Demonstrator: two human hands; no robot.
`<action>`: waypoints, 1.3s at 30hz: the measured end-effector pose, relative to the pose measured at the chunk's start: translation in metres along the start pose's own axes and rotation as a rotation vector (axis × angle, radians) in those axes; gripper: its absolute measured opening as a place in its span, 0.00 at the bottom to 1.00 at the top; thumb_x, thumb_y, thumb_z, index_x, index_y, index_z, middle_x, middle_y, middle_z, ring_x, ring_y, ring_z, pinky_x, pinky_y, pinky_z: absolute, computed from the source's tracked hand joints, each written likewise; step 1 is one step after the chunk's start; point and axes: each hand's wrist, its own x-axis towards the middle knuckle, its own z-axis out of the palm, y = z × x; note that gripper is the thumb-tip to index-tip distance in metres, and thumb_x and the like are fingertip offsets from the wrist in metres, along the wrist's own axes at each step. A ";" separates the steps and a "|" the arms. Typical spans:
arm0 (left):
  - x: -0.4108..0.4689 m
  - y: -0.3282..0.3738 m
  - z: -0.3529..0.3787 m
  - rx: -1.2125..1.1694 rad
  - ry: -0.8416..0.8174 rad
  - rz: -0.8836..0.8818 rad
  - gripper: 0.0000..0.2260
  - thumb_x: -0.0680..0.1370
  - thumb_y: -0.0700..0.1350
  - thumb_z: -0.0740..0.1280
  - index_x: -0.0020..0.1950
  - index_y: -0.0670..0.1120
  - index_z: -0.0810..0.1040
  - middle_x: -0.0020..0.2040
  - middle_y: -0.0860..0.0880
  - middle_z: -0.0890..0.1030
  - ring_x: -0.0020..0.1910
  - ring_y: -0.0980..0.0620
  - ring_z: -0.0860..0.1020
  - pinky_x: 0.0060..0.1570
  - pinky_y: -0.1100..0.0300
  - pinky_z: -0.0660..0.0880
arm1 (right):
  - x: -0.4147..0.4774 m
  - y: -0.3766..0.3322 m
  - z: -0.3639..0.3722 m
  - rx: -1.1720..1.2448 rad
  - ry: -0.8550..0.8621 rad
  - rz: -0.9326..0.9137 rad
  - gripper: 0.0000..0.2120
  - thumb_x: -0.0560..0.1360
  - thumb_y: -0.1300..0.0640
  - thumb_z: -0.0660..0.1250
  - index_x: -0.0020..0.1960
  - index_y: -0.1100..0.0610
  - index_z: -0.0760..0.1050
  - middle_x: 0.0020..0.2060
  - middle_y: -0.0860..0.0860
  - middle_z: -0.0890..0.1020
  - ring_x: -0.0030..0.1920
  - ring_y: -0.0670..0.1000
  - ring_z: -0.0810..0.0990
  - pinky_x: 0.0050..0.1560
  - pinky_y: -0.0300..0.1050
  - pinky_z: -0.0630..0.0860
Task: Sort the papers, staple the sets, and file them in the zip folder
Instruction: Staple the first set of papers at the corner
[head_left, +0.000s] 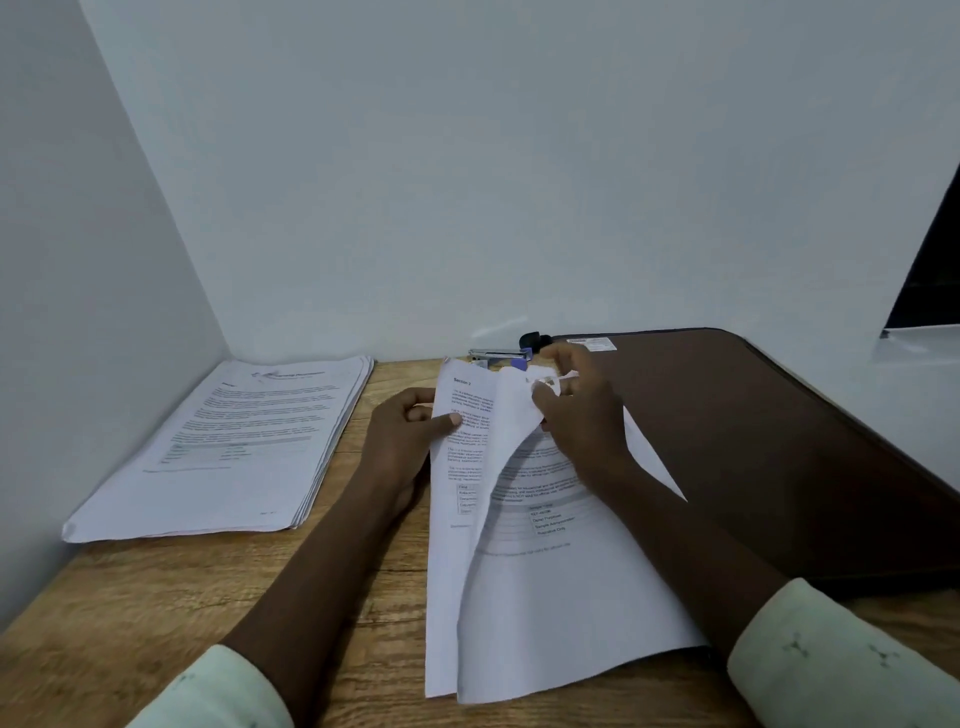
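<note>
Paper set (524, 597), left hand (405, 441) gripping edge, right hand (576, 415) pinching corner

Wood-grain desk (156, 597) across lower frame, set in a corner: white back wall (519, 182) up top, white side wall (78, 260) at left. Dark panel (930, 270) at right edge, white ledge (914, 374) below it.

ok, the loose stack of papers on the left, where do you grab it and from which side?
Its right long edge, coming from the right. The stack of papers lies flat in the corner, left edge near the wall, while the right edge is fanned with bare table beside it, so fingers should slide under there. Left hand and right hand both grip the other set.
</note>
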 end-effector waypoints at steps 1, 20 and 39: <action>-0.002 0.000 -0.001 -0.015 -0.003 0.000 0.13 0.75 0.30 0.69 0.58 0.35 0.77 0.50 0.38 0.85 0.47 0.38 0.85 0.48 0.45 0.81 | 0.000 -0.001 0.000 -0.012 0.021 -0.027 0.14 0.73 0.63 0.67 0.55 0.50 0.76 0.39 0.43 0.79 0.36 0.48 0.77 0.37 0.38 0.75; -0.001 -0.010 0.008 0.397 0.297 0.266 0.07 0.74 0.43 0.74 0.43 0.44 0.77 0.39 0.44 0.83 0.39 0.48 0.81 0.37 0.58 0.74 | -0.018 -0.012 0.017 0.171 -0.622 0.124 0.08 0.73 0.56 0.75 0.50 0.57 0.83 0.37 0.54 0.86 0.39 0.48 0.84 0.49 0.45 0.81; -0.006 -0.010 0.014 0.529 0.286 0.491 0.09 0.73 0.44 0.75 0.37 0.44 0.78 0.44 0.59 0.81 0.47 0.66 0.77 0.43 0.70 0.70 | -0.019 -0.014 0.019 -0.158 -0.135 -0.101 0.09 0.77 0.56 0.67 0.47 0.57 0.85 0.37 0.50 0.85 0.32 0.43 0.77 0.34 0.26 0.68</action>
